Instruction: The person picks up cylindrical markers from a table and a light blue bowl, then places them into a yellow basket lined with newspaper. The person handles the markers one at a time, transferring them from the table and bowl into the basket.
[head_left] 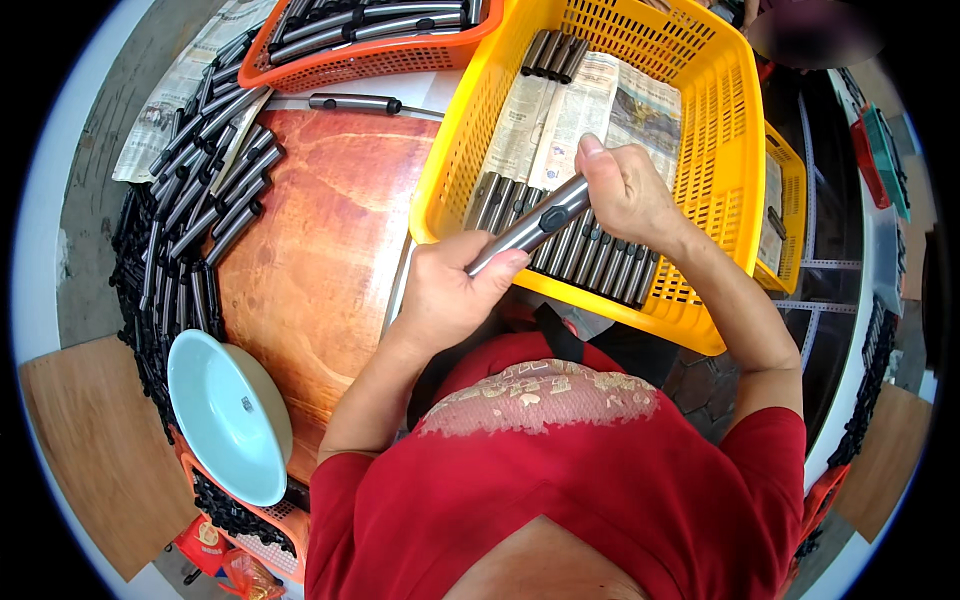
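A grey metal tube (pixel 530 232) with a black oval button on its side slants between my two hands. My left hand (pixel 447 290) is wrapped round its lower end. Round the upper end closes my right hand (pixel 632 192), thumb raised near the tip. Both hands are over the near side of a yellow plastic basket (pixel 590 312) lined with newspaper (pixel 560 140). Inside it, similar tubes (pixel 590 265) lie side by side in a row under the held one, partly hidden by my hands. A smaller group of tubes (pixel 553 56) lies at the basket's far left corner.
On the left, a wooden board (pixel 320 220) carries a heap of tubes (pixel 205 190). One lone tube (pixel 355 103) lies near an orange basket (pixel 370 55) full of more. A light blue bowl (pixel 225 420) stands at the lower left. Another yellow basket (pixel 790 215) is at right.
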